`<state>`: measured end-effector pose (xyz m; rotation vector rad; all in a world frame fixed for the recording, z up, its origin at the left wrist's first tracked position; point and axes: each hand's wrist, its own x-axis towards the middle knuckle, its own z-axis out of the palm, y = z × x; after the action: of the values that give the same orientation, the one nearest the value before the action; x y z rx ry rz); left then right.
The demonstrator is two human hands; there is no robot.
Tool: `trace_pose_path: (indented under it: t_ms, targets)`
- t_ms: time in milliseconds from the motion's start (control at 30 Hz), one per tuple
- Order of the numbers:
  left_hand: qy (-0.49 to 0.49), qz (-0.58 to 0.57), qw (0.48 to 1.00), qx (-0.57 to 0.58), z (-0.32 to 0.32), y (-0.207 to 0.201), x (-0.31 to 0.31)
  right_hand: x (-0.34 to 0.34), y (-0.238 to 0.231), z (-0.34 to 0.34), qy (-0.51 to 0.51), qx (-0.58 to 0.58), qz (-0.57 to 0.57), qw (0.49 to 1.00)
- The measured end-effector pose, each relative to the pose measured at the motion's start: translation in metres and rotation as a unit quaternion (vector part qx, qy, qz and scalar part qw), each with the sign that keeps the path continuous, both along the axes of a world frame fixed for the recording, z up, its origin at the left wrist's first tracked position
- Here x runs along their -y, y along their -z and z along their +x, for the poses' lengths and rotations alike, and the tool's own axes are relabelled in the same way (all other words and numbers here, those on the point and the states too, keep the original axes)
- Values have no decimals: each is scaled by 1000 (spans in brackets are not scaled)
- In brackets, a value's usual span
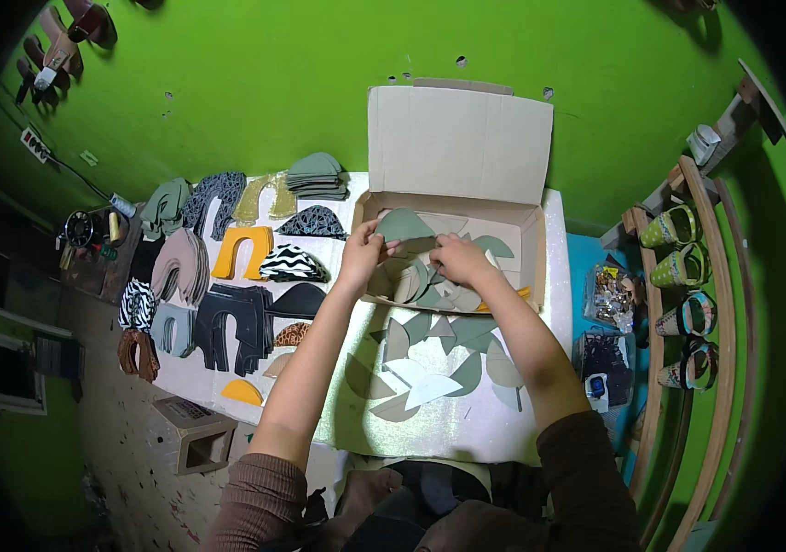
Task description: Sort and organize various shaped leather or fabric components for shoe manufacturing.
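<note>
Over the open cardboard box [542, 262], my left hand [367, 256] pinches the left end of a dark green half-moon cutout [404, 224], which looks like sheet leather or synthetic. My right hand [460, 260] is closed at the cutout's right corner, its fingertips partly hidden. Inside the box lie loose green and beige cutouts [494, 246], with a strip of yellow pieces [506, 299] by the front right corner. Below my wrists, more green and grey cutouts are spread on the white tabletop [384, 437], around a pale white-looking piece [433, 390].
Stacks of cut pieces cover the table's left side, among them yellow arches [244, 250], black arches [230, 317] and zebra-print pieces [294, 263]. Sandals hang on a wooden rack [720, 276] at right, near clear tubs [610, 296]. A cardboard carton [192, 434] sits on the floor at left.
</note>
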<state>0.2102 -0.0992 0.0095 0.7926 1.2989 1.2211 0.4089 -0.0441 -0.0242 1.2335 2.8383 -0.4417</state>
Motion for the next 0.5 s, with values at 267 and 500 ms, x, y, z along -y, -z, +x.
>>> trace_pose_path:
  t_ms: [267, 500]
  targets:
    - [9, -18, 998, 58, 4, 10, 0, -12, -42, 17, 196, -345, -229, 889]
    - [51, -33, 992, 106, 20, -1, 9, 5, -44, -7, 291, -556, -358, 692]
